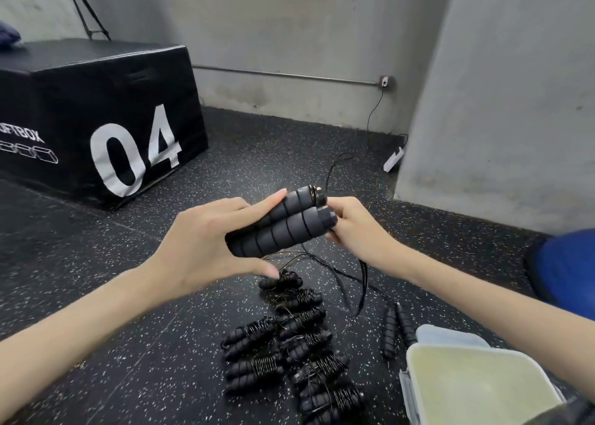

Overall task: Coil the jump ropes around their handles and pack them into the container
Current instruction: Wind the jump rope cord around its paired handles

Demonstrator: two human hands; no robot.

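My left hand (206, 244) holds a pair of black foam jump-rope handles (283, 226) side by side, above the floor. My right hand (357, 231) pinches the thin black rope (363, 279) near the handles' top ends; the rope hangs down in loops to the floor. Below lie several coiled jump ropes (289, 347), each wound around its handles, in a loose pile. An uncoiled pair of handles (394, 329) lies beside a clear plastic container (476, 389) at the lower right, which looks empty.
A black soft plyo box marked 04 (96, 119) stands at the left. A grey wall corner (483, 102) rises at the right, with a white power strip (393, 159) at its foot. A blue object (563, 263) sits at the right edge. The floor is speckled black rubber.
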